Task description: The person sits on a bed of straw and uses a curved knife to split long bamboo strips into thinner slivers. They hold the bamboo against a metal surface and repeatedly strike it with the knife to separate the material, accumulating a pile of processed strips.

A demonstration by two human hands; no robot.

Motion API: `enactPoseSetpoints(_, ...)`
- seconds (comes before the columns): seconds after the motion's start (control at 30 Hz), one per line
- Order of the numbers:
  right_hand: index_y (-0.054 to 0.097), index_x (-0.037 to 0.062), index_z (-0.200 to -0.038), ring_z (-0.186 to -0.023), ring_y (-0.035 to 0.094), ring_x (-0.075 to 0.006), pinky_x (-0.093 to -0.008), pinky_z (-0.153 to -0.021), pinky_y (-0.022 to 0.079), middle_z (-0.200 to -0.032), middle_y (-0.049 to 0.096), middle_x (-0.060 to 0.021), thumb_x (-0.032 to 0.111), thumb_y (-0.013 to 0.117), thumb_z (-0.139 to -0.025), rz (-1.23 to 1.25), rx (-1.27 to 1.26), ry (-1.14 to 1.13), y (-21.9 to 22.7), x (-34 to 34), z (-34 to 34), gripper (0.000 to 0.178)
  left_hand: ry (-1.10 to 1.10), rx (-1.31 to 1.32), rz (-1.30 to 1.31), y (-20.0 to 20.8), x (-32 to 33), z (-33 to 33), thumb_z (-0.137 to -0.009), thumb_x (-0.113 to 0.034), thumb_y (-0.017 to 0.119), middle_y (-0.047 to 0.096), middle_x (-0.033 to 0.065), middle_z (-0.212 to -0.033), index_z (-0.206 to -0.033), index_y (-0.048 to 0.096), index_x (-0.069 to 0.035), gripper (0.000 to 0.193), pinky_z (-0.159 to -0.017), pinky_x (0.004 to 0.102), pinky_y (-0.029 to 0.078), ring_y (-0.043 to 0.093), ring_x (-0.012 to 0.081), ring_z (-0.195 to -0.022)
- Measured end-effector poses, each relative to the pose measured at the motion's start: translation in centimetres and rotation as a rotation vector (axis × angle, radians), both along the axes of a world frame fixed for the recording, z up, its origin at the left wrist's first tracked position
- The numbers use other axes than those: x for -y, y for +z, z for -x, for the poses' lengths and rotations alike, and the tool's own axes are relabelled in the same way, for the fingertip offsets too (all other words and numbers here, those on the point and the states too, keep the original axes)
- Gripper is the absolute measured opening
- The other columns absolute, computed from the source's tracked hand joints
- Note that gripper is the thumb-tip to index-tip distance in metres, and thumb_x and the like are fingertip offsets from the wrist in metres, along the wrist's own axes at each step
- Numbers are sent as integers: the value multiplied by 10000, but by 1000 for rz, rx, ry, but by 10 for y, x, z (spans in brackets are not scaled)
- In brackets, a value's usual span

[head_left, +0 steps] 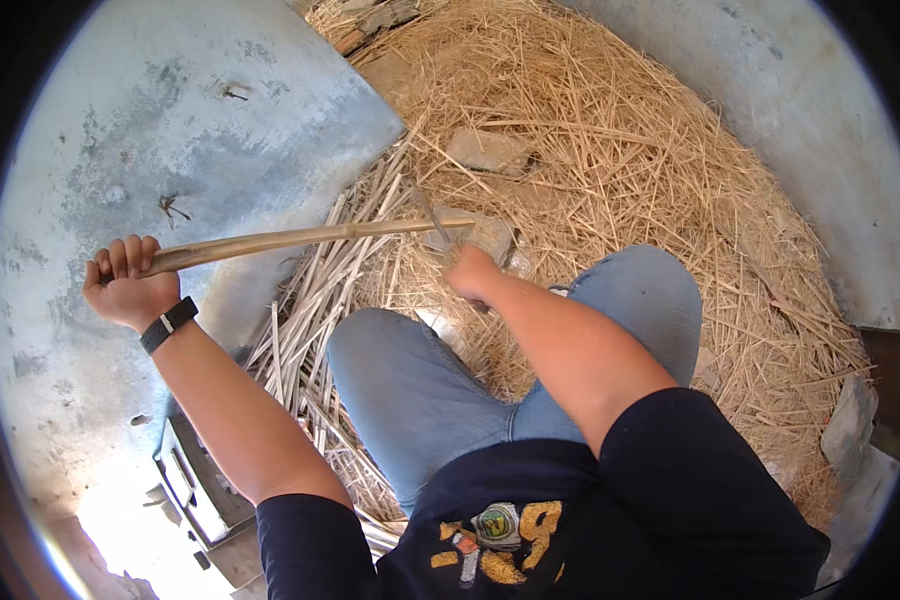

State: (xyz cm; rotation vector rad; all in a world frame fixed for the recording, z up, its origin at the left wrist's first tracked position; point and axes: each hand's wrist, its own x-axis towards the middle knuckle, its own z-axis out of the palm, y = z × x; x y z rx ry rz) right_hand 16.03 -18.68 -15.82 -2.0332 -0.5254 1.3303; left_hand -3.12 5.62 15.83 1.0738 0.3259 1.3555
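A long bamboo stick (300, 238) runs across from the left toward the middle, its thinner end resting over a flat stone (490, 236). Wrapped round its thick end is my left hand (130, 280), raised near the wall, with a dark band on the wrist. My right hand (473, 275) is closed low beside the stone, in front of my knees. From its fist a narrow, blade-like tool (430, 212) points up and away, meeting the stick near its thin end. The tool's handle is mostly hidden by the fingers.
Dry straw (610, 130) covers the ground, with another stone (490, 150) farther off. Thin pale stalks (320, 290) lie heaped at the left. A bluish wall (220, 120) juts in at the left; another wall (770, 80) curves along the right. A rock (850, 425) stands lower right.
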Motion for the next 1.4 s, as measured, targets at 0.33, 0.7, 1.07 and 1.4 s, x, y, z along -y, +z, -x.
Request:
enactPoseSetpoints(0.33,521,-63,-1282,-949,707,-286,-389,-793,594,-1095,677,-228,86,623,-911,-379,101,152,79,1,35,412,-71,4,-45,0,-4,-2,-917,-263,478,315,-13,-575,-720,392,-146,245,-496,292,270,278,134,-492)
enactPoseSetpoints(0.7,626,-85,-1147,-1002,707,-365,-425,-861,569,-1075,696,-283,167,660,-871,-13,148,-10,-11,9,6,375,-119,24,-40,-1,-10,3,-898,-275,506,317,-14,-568,-706,413,-149,248,-498,296,272,279,128,-486)
enactPoseSetpoints(1.07,527,-62,-1282,-893,684,-342,-429,-798,561,-1039,676,-237,127,650,-865,-377,233,94,35,-5,31,474,-134,-1,-59,3,-10,-9,-901,-271,504,329,-13,-566,-717,414,-145,240,-498,288,272,283,127,-486)
enactPoseSetpoints(1.4,573,-42,-1263,-1133,648,-403,-426,-952,530,-1199,656,-291,185,669,-844,13,137,-80,-21,3,12,486,-168,12,-79,2,0,-7,-907,-272,510,322,-21,-561,-701,411,-153,258,-484,282,263,280,123,-482)
